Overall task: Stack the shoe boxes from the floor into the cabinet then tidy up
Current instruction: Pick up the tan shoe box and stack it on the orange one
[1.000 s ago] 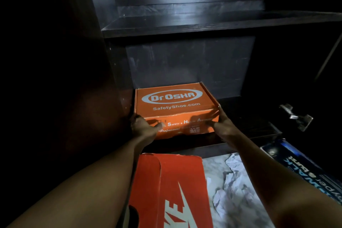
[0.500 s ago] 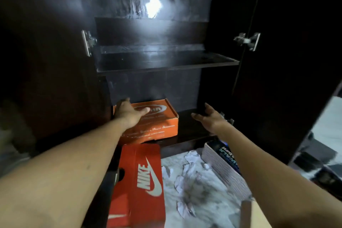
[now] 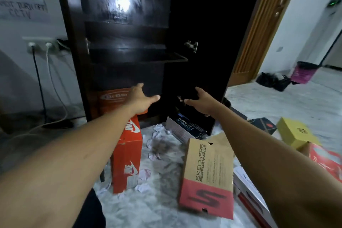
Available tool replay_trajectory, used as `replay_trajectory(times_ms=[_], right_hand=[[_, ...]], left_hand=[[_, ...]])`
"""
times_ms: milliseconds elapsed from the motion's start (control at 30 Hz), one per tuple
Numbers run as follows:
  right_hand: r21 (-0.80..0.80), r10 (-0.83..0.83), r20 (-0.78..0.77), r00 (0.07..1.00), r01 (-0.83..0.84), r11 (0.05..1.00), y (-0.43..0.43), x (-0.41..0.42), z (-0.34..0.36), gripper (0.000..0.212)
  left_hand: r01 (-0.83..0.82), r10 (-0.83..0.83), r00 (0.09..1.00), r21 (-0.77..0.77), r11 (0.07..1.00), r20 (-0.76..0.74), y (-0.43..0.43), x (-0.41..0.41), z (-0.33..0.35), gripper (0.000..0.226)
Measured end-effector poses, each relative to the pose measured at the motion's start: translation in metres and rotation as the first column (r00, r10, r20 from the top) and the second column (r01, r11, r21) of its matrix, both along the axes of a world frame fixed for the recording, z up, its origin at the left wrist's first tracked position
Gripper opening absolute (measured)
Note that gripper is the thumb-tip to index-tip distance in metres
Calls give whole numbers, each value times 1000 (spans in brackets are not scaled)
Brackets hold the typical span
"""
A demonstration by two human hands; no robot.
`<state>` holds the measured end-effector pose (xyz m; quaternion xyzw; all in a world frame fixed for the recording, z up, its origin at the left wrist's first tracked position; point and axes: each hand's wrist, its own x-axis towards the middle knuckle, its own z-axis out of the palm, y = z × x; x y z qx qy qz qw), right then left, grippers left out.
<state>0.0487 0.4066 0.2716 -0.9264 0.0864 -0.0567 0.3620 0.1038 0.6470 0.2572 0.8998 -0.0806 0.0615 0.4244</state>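
- Red box (image 3: 127,153): "NIKE" with a swoosh on the lid, and again on the end.
- Tan box (image 3: 207,177): "SKECHERS PERFORMANCE" along the lid, with a large "S" on its red band.
- Orange box (image 3: 112,98): "Dr.Os", the rest hidden.
- Dark box (image 3: 187,127): "WALK hyper burst", seen upside down.
- Wall sign (image 3: 22,7): "TURN OFF CCTV", with the upper lines blurred.

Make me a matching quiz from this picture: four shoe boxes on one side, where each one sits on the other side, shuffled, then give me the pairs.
Boxes:
1. Osha box
2. Nike box
3. Skechers box
4. yellow box

Places:
A. floor, far right
B. floor, nearest the camera
C. inside the cabinet, at the bottom
D. floor, just in front of the cabinet's left side

Pairs: 1-C, 2-D, 3-B, 4-A
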Motion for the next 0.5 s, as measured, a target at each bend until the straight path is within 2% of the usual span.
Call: replay_trajectory(times_ms=[200, 367, 433, 500], right_hand=[[10, -87, -93, 992, 88, 996, -30, -59, -36, 93], [-41, -178, -164, 970, 174, 984, -78, -84, -99, 80], [-76, -236, -187, 954, 225, 971, -100, -89, -128, 87], [-23, -259, -222, 940, 260, 965, -121, -91, -153, 89]], left_hand=[[179, -177, 978, 7, 984, -106, -38, -49, -54, 93], [236, -220, 946, 42, 971, -238, -77, -76, -131, 86], [263, -235, 927, 59, 963, -291, -94, -85, -163, 88], [277, -234, 904, 74, 958, -356, -108, -94, -193, 87]])
